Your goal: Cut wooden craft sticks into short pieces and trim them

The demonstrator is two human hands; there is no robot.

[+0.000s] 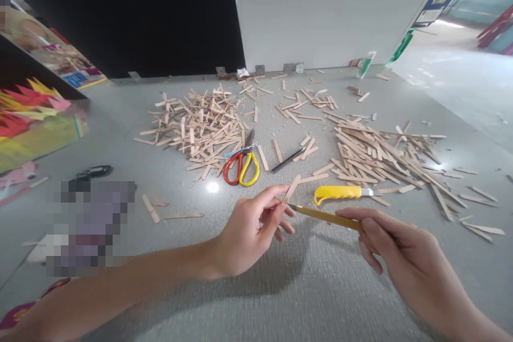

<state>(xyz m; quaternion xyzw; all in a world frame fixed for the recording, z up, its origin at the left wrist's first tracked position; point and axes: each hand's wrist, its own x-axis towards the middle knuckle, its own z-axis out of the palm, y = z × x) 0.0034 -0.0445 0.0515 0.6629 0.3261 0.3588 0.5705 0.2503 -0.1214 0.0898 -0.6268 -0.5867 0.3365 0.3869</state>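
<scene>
My left hand point(260, 219) pinches a short wooden craft stick point(293, 188) between thumb and fingers, its free end pointing up and away. In my right hand point(395, 248) is a slim yellow tool with a dark narrow tip point(324, 216), held like a pen. That tip meets the stick close to my left fingertips; whether it is a blade I cannot tell. Just beyond my hands lies a yellow-handled cutter point(339, 193). Scissors with one red and one yellow handle point(241, 166) rest farther off to the left, and a dark pen-like tool point(288, 160) lies between them.
A heap of short stick pieces point(200, 123) covers the left middle of the grey table point(256, 299). Longer sticks point(372, 155) are piled at right. Upright black and white panels point(320, 10) stand behind. Folded colored paper point(32, 112) and a blurred-out object point(94, 224) are at left.
</scene>
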